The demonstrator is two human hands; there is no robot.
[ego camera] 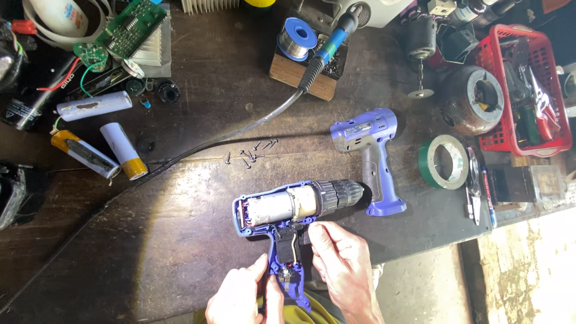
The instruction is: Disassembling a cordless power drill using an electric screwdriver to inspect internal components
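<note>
An opened blue cordless drill [294, 207] lies on the dark workbench, its silver motor and black chuck exposed, the chuck pointing right. My left hand [240, 297] pinches the lower part of the drill's grip, by the exposed contacts. My right hand [342, 264] rests against the grip's right side near the black trigger. The removed blue and grey shell half [371, 157] lies just beyond the chuck. A small cluster of screws [251, 153] sits above the drill.
A soldering iron [327, 51] rests in its wooden stand, cable trailing left. Several cylindrical battery cells [96, 141] and circuit boards [129, 27] lie at the left. A green tape roll [444, 162], a motor part [477, 99] and a red basket [528, 90] stand at the right.
</note>
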